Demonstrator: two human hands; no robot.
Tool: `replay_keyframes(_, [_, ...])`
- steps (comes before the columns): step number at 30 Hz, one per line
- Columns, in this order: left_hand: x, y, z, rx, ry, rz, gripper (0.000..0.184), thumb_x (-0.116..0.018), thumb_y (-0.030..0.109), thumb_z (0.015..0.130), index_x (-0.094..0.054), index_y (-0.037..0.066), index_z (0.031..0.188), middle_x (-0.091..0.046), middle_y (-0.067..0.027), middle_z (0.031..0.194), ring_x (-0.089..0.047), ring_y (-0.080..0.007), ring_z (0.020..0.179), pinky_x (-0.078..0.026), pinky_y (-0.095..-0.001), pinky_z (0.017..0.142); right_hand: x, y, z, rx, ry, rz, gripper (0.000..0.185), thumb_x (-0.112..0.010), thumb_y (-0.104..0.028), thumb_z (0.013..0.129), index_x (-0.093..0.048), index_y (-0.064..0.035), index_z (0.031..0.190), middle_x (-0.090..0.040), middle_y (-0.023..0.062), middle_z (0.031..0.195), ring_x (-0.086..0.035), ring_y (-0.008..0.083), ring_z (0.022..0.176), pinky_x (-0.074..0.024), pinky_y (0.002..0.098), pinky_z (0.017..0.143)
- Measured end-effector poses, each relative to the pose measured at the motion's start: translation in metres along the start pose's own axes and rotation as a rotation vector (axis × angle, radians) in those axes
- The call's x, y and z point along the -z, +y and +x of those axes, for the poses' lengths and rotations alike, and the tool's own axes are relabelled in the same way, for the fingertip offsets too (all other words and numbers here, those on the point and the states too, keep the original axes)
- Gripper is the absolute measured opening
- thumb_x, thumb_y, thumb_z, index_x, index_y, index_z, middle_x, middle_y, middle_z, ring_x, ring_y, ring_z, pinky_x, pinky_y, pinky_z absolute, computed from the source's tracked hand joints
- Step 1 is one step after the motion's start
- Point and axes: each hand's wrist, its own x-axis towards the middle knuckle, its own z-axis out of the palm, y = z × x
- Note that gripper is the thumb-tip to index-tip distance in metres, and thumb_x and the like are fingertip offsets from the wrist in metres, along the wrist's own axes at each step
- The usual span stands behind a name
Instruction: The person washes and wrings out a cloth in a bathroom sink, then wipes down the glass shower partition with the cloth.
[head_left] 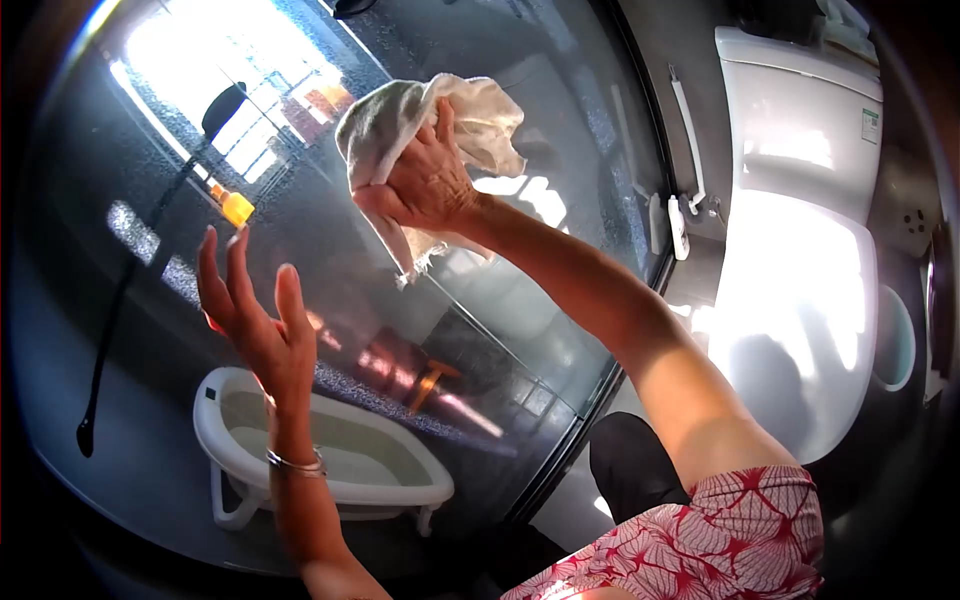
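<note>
A pale, frayed cloth [385, 125] lies bunched against a glass panel [540, 290] in the upper middle. My right hand [430, 175] presses on it, the fingers partly hidden in its folds. My left hand [260, 310] is raised at the left with its fingers apart and nothing in them. A bracelet circles the left wrist. Just above the left fingertips shows a yellow object [236, 208], too small to make out.
Below the left hand stands a white tub [420, 492] on legs. A white toilet [790, 320] is on the right, with a white bottle [678, 228] beside it and a round basin [893, 340] behind. A dark frame [655, 130] edges the glass.
</note>
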Motion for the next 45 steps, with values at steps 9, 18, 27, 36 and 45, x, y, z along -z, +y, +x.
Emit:
replay_keyframes(9, [-0.094, -0.022, 0.085, -0.296, 0.113, 0.145, 0.051, -0.057, 0.028, 0.081, -0.036, 0.017, 0.126, -0.038, -0.0142, 0.128, -0.034, -0.0348, 0.119, -0.031, -0.0486, 0.093, 0.026, 0.034, -0.216, -0.621, -0.429, -0.145, 0.061, -0.032, -0.054, 0.081, -0.042, -0.0098, 0.122, -0.018, 0.0242, 0.135, -0.007, 0.0462, 0.125, 0.0032, 0.0629, 0.097])
replay_keyframes(18, [-0.153, -0.01, 0.122, -0.342, 0.264, 0.458, 0.048, -0.038, 0.048, 0.087, -0.037, 0.019, 0.125, -0.042, -0.0135, 0.125, -0.033, -0.0339, 0.121, -0.026, -0.0566, 0.093, 0.016, -0.02, -0.153, -0.617, -0.301, -0.056, 0.055, -0.03, -0.056, 0.083, -0.059, -0.0149, 0.105, -0.022, 0.0254, 0.134, -0.013, 0.047, 0.124, 0.0013, 0.0662, 0.095])
replay_keyframes(27, [-0.16, -0.018, 0.083, -0.18, 0.256, 0.529, 0.054, -0.044, 0.054, 0.081, -0.043, 0.017, 0.121, -0.044, -0.0219, 0.118, -0.044, -0.0362, 0.107, -0.04, -0.0467, 0.083, -0.02, 0.04, 0.03, -0.07, 0.266, -0.171, 0.032, -0.05, -0.036, 0.075, -0.057, -0.0163, 0.1, -0.047, 0.0096, 0.114, -0.038, 0.0316, 0.107, -0.0208, 0.0632, 0.087])
replay_keyframes(36, [-0.189, 0.009, 0.005, -0.159, 0.256, 0.524, 0.045, -0.055, 0.047, 0.078, -0.051, 0.017, 0.112, -0.052, -0.0215, 0.093, -0.049, -0.0312, 0.092, -0.037, -0.0443, 0.077, -0.001, 0.137, -0.109, -0.325, -0.028, -0.352, 0.03, -0.042, -0.034, 0.084, -0.056, -0.015, 0.102, -0.04, 0.021, 0.117, -0.028, 0.0421, 0.117, -0.0162, 0.0637, 0.092])
replay_keyframes(45, [-0.203, 0.014, 0.002, -0.178, 0.24, 0.338, 0.053, -0.046, 0.052, 0.08, -0.05, 0.011, 0.113, -0.055, -0.0184, 0.1, -0.054, -0.0241, 0.092, -0.038, -0.0438, 0.078, 0.02, 0.15, -0.471, -1.329, -0.03, -0.089, 0.049, -0.041, -0.045, 0.085, -0.034, -0.0228, 0.129, -0.024, 0.0136, 0.136, -0.017, 0.033, 0.124, -0.0166, 0.0496, 0.097])
